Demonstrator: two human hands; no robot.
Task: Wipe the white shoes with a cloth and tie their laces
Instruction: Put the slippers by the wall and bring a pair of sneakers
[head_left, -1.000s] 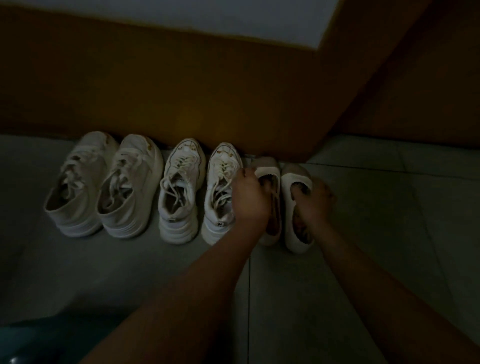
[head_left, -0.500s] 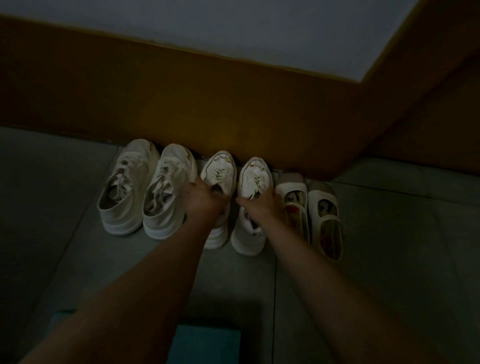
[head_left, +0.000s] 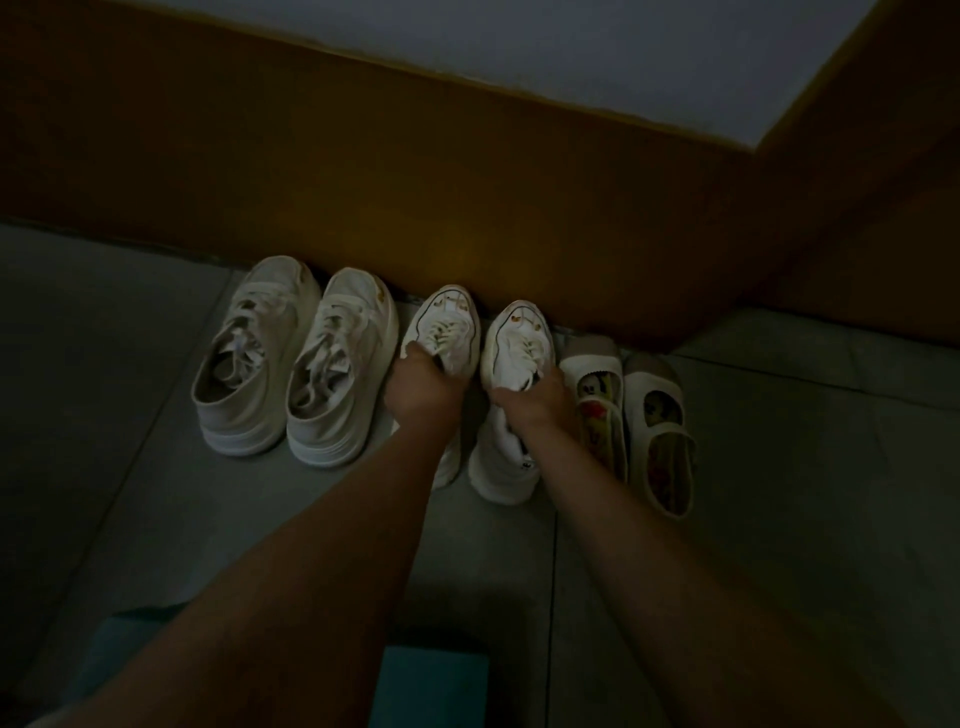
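Two bare forearms fill the lower half of the frame: the left forearm (head_left: 311, 571) rises from the lower left corner, the right forearm (head_left: 649, 561) from the lower right. Both are uncovered along their whole visible length, from frame edge to wrist. The left hand (head_left: 423, 395) and the right hand (head_left: 537, 402), near the centre of the frame, are bare too. Dim light blurs any finer detail on fingers and wrists.

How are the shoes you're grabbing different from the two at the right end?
The sneakers have laces; the end shoes have straps. The sneakers are closed on top; the end shoes are open, showing colourful insoles. The left hand and right hand grip the sneakers, not the end shoes. Both pairs are pale, toes toward the wall.
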